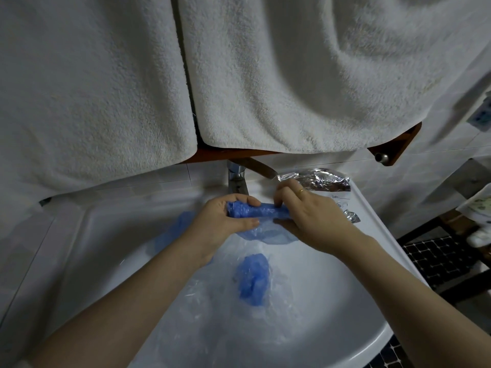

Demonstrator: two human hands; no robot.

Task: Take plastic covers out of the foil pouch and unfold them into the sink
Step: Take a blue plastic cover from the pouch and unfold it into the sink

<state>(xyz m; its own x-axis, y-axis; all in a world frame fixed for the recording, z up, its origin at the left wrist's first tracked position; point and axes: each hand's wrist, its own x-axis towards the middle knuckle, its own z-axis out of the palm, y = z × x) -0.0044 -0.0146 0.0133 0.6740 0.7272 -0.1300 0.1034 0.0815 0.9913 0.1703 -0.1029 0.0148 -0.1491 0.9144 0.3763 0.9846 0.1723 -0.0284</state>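
While two white towels [305, 75] are hanging across the whole upper view, the white sink [372, 301] is filling the lower part, its bowl already holding loose plastic: a pale blue cover [172, 232] is lying spread at the left side under the left forearm, a bunched blue cover [253, 281] is sitting near the middle of the bowl, and what looks like clear film [212, 314] is lying beneath it. The foil pouch [318, 180] is resting on the sink's back right ledge, just behind the right hand, beside the tap [236, 179]. Both hands are working over the back of the bowl, below the tap. The left hand [225, 224] is gripping the thick left end of a rolled blue cover [252, 211], fingers curled over the top and thumb underneath. The right hand [310, 216] is pinching the roll's right end, fingertips bent onto it, while an already loosened flap is hanging below between the two hands. The roll's long axis is running left to right, so each hand is holding one end, and the unfolding probably calls for drawing the ends apart along that line, then letting the sheet drop straight down into the bowl
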